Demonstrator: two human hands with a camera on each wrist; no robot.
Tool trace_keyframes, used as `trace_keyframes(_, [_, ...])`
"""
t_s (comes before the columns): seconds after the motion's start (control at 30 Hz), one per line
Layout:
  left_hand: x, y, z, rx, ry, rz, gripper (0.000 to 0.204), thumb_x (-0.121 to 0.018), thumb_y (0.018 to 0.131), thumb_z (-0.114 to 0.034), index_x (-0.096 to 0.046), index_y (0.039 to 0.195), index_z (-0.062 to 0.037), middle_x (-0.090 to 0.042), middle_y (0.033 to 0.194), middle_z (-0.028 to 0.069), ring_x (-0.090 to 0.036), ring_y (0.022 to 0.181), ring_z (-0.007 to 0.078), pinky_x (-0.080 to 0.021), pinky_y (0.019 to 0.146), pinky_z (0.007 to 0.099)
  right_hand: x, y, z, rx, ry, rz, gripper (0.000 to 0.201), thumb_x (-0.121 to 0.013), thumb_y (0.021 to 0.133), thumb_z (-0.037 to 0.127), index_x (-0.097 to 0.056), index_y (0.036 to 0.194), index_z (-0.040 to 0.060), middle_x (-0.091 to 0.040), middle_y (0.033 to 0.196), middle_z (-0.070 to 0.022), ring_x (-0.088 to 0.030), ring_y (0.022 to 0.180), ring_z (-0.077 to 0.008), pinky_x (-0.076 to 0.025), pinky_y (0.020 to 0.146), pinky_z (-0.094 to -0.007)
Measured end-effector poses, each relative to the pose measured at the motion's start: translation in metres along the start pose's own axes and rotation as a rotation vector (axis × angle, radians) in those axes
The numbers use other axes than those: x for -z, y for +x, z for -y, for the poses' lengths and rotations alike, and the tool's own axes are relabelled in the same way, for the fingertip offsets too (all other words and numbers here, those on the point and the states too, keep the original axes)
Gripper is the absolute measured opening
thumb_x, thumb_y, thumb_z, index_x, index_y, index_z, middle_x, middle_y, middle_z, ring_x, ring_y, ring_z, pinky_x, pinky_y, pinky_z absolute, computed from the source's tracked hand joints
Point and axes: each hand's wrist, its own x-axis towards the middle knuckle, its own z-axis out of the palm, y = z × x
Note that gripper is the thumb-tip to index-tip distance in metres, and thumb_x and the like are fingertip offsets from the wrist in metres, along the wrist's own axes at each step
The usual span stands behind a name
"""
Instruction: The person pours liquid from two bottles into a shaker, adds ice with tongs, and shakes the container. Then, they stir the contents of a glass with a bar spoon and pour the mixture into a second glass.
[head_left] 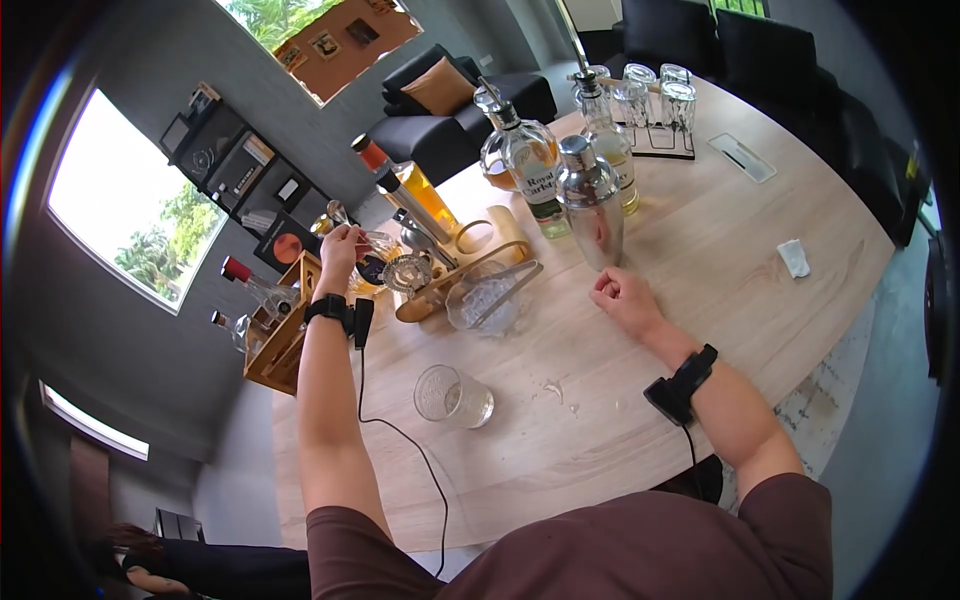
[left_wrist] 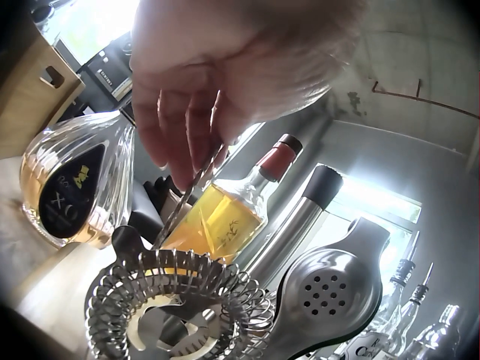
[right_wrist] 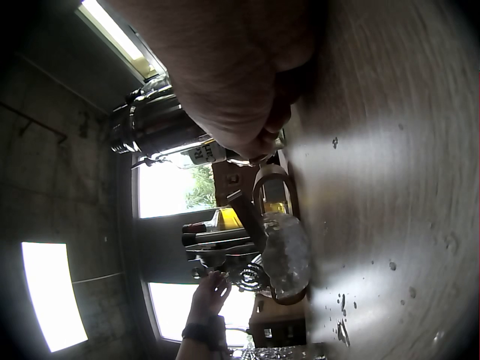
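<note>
Coiled strainer [left_wrist: 159, 326], twisted metal rod [left_wrist: 178, 208]

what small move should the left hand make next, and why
Probably ease the twisted metal stem straight up: the left hand pinches it, and its lower part runs behind the coiled strainer, which a sideways pull might knock.

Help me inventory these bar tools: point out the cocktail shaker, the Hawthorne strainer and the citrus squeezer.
Cocktail shaker [head_left: 597, 225]: head view, its metal body.
Hawthorne strainer [left_wrist: 187, 262]: left wrist view, its coiled spring.
Citrus squeezer [left_wrist: 326, 294]: left wrist view, its perforated bowl.
</note>
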Motion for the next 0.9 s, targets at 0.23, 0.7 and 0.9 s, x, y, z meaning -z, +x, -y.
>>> trace_keyframes(0.23, [-0.014,-0.006,-0.003,-0.010,0.083,-0.006,0.025,-0.054,0.096,-0.021,-0.062,0.083,-0.0021,-0.067,0.072,0.0060,-0.069,0.062,0.0164,-0.048,0.051,0.0239,0.000,-0.001,0.002,0.003,0.020,0.000,0.013,-0.071,0.078,0.012,-0.062,0.082,0.0021,-0.057,0.062,-0.0029,-0.053,0.057,-0.0113,-0.044,0.055,-0.0282])
trace_keyframes(0.7, [-0.020,0.006,-0.001,-0.078,0.101,0.023,0.023,-0.055,0.096,-0.018,-0.059,0.086,0.0027,-0.065,0.075,0.0087,-0.069,0.062,0.0207,-0.054,0.054,0.0279,0.000,-0.002,0.004,-0.017,-0.015,0.012,0.013,-0.071,0.079,0.012,-0.062,0.082,0.0030,-0.057,0.063,-0.0025,-0.053,0.059,-0.0105,-0.044,0.055,-0.0274])
trace_keyframes(0.9, [-0.026,0.007,-0.014,0.000,0.150,0.150,0.017,-0.055,0.095,-0.016,-0.059,0.090,0.0005,-0.067,0.079,0.0079,-0.070,0.063,0.0181,-0.054,0.054,0.0264,0.001,-0.003,0.008,-0.023,-0.042,0.016,0.013,-0.071,0.079,0.012,-0.062,0.083,0.0027,-0.057,0.064,-0.0030,-0.053,0.059,-0.0110,-0.044,0.056,-0.0279])
